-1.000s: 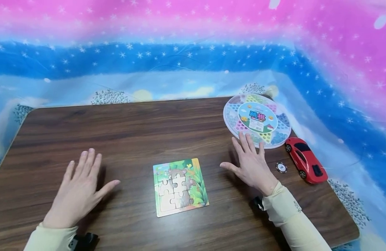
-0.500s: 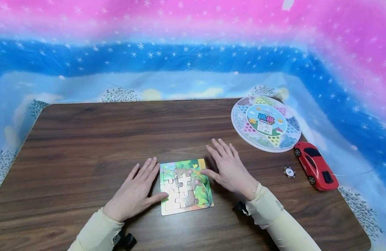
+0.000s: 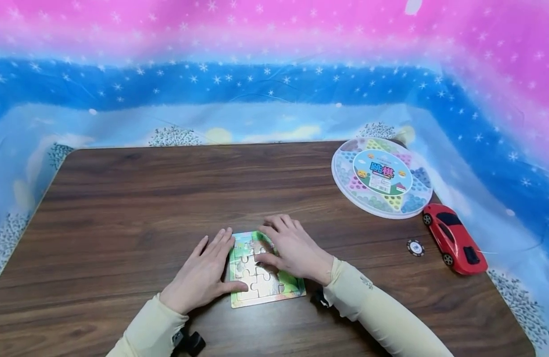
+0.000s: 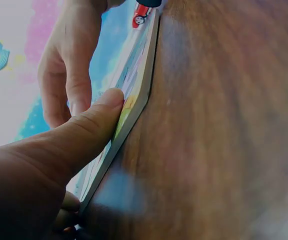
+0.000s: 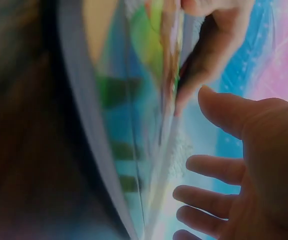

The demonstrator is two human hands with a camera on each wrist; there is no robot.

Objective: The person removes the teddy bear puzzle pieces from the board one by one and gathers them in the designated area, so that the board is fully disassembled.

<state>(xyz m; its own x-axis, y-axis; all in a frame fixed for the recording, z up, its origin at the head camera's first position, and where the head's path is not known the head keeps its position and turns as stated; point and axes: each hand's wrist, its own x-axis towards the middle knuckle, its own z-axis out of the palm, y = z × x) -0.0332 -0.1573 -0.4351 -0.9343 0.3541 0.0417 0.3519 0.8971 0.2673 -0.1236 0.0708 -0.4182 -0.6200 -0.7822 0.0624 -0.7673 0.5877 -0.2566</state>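
Observation:
A square jigsaw puzzle point(image 3: 266, 286) in a flat tray lies on the wooden table point(image 3: 167, 188), its pieces fitted together and its picture shiny with glare. My left hand point(image 3: 194, 282) lies along its left side, fingers straight and thumb point(image 4: 91, 120) resting on the lower left of the frame. Over the right part is my right hand point(image 3: 296, 252), hiding the upper right of the picture. In the right wrist view its fingers point(image 5: 209, 197) are spread and bent a little above the puzzle surface point(image 5: 134, 135), with nothing between them and the thumb.
At the back right lies a round Chinese checkers set point(image 3: 381, 178) with a clear lid. A red toy car point(image 3: 455, 238) stands near the right table edge, beside a black and white poker chip point(image 3: 415, 247). A patterned cloth point(image 3: 256, 84) hangs behind the table.
Both hands have come inward to the puzzle from either side. The left thumb has come onto the frame; the right hand has moved left over the picture. The head view has shifted slightly.

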